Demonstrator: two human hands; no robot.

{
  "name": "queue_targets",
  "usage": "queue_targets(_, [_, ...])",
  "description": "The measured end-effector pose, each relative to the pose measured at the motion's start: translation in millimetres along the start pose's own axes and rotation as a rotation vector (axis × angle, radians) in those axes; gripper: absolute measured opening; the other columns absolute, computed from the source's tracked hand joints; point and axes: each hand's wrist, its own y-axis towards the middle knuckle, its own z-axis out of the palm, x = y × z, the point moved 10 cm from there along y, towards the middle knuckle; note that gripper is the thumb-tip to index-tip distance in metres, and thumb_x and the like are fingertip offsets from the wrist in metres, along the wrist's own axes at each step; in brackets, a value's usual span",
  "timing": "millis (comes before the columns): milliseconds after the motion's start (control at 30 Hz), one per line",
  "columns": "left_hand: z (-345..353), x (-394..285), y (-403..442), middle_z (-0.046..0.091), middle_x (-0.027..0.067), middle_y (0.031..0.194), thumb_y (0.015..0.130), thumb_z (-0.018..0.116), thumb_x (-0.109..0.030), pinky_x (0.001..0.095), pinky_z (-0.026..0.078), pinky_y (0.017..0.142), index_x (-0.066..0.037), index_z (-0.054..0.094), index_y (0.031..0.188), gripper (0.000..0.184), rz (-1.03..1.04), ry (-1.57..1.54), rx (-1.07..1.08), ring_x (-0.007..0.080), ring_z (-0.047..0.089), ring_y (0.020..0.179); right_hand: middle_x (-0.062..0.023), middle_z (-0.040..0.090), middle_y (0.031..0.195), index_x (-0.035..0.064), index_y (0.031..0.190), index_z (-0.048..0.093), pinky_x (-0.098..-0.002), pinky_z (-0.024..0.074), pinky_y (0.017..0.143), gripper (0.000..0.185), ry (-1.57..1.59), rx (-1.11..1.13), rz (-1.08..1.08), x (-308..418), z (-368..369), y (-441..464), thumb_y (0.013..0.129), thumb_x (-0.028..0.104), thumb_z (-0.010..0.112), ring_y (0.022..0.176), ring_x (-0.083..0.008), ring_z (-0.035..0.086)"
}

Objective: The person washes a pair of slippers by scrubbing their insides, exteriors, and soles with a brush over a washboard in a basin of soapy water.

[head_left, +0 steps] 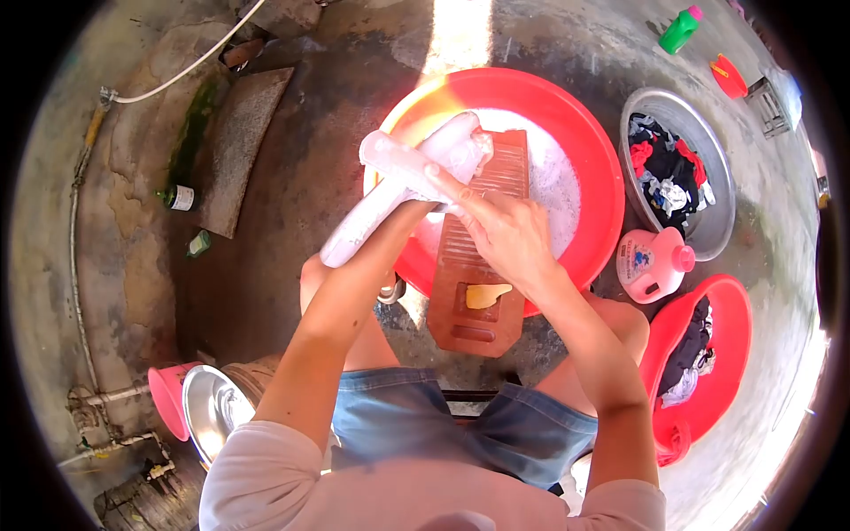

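Observation:
A pale pinkish-white, wet-looking item (pixel 359 232) lies along my left forearm (pixel 367 274) and reaches over the red basin (pixel 595 159). My left hand is mostly hidden behind it, so its fingers cannot be made out. Across the item lies a rounded bar-shaped piece (pixel 394 159) of the same colour; whether the two are joined is unclear. My right hand (pixel 506 234) is closed on the near end of that bar, index finger along its top. Below my hands a brown ridged washboard (pixel 482 323) leans in the basin's foamy water, with a yellow lump (pixel 487 295) in its recess.
At the right stand a metal basin (pixel 722 212) of dark, red and white clothes, a pink jug (pixel 651 265) and a red tub (pixel 730 354) with more clothes. A green bottle (pixel 680 31) is farther back. To the left are a stone slab (pixel 243 150) and a metal bowl (pixel 205 407).

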Motion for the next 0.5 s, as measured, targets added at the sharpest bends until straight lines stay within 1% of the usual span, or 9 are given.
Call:
queue_targets(33, [-5.5,-2.9,1.2,0.053,0.0046,0.075,0.091,0.045,-0.028,0.0280,0.038,0.058,-0.007,0.054,0.088,0.023,0.093,0.320,-0.057,0.0154,0.046,0.066,-0.0103,0.063,0.063,0.0379,0.133,0.044,-0.0388,0.0500,0.048,0.051,-0.010,-0.010,-0.008,-3.6,1.5,0.5,0.086,0.022,0.058,0.053,-0.0256,0.061])
queue_targets(67, [0.4,-16.7,-3.5,0.054,0.0044,0.075,0.091,0.045,-0.028,0.0285,0.038,0.058,-0.007,0.054,0.088,0.023,0.185,0.637,-0.115,0.0155,0.047,0.066,-0.0106,0.063,0.063,0.0380,0.133,0.043,-0.0387,0.0499,0.047,0.052,-0.021,0.005,0.057,-28.0,1.1,6.6,0.086,0.022,0.058,0.052,-0.0256,0.061])
queue_targets(100, [1.5,-30.6,-19.3,0.054,0.0023,0.072,0.090,0.047,-0.028,0.0291,0.037,0.054,-0.008,0.054,0.085,0.022,0.012,0.852,-0.317,0.0142,0.047,0.063,-0.0107,0.064,0.067,0.0389,0.134,0.042,-0.0393,0.0497,0.046,0.052,-0.054,0.048,0.191,-53.7,-4.4,13.5,0.087,0.022,0.058,0.052,-0.0265,0.061])
queue_targets(167, [2.2,-21.0,-8.6,0.052,0.0020,0.066,0.089,0.050,-0.024,0.0272,0.035,0.048,-0.007,0.054,0.079,0.021,0.009,0.543,-0.224,0.0126,0.046,0.056,-0.0101,0.062,0.064,0.0390,0.134,0.041,-0.0392,0.0493,0.045,0.052,-0.042,0.009,0.135,-37.9,-4.9,9.7,0.087,0.023,0.058,0.050,-0.0271,0.060])
queue_targets(200, [1.8,-30.1,-7.2,0.051,0.0021,0.064,0.089,0.050,-0.022,0.0262,0.034,0.047,-0.006,0.053,0.077,0.020,0.090,0.500,-0.226,0.0118,0.046,0.054,-0.0098,0.061,0.063,0.0390,0.134,0.041,-0.0392,0.0491,0.045,0.052,-0.036,-0.010,0.103,-26.7,-2.4,7.0,0.087,0.024,0.058,0.048,-0.0274,0.059])
queue_targets(267, [6.9,-23.2,-7.8,0.051,0.0023,0.063,0.089,0.050,-0.021,0.0258,0.033,0.046,-0.006,0.053,0.077,0.019,0.057,0.504,-0.169,0.0118,0.045,0.053,-0.0071,0.048,0.051,0.0377,0.134,0.043,-0.0383,0.0474,0.044,0.052,0.029,-0.011,-0.136,24.9,8.3,-6.3,0.085,0.026,0.060,0.043,-0.0265,0.054])
queue_targets(333, [17.0,-16.0,-10.0,0.051,0.0025,0.063,0.089,0.050,-0.020,0.0254,0.033,0.045,-0.006,0.053,0.077,0.019,0.022,0.509,-0.100,0.0119,0.045,0.052,-0.0096,0.056,0.057,0.0359,0.133,0.044,-0.0402,0.0477,0.045,0.050,-0.003,0.007,-0.084,1.4,15.1,-0.8,0.086,0.027,0.059,0.046,-0.0299,0.056])
queue_targets(433, [37.2,-12.2,-12.8,0.051,0.0029,0.062,0.089,0.050,-0.019,0.0247,0.032,0.044,-0.007,0.052,0.077,0.018,-0.011,0.495,-0.001,0.0119,0.045,0.050,-0.0105,0.064,0.071,0.0245,0.132,0.049,-0.0362,0.0507,0.058,0.045,0.037,0.054,0.368,-85.9,-3.6,19.6,0.088,0.025,0.059,0.059,-0.0261,0.062])
queue_targets(500, [57.7,-12.8,-24.3,0.048,0.0024,0.059,0.089,0.051,-0.015,0.0244,0.031,0.042,-0.006,0.051,0.079,0.014,-0.226,0.093,0.144,0.0118,0.044,0.046,-0.0096,0.066,0.082,0.0152,0.128,0.051,-0.0324,0.0493,0.068,0.042,0.555,0.108,0.319,-103.5,25.9,15.2,0.088,0.023,0.060,0.071,-0.0211,0.063])
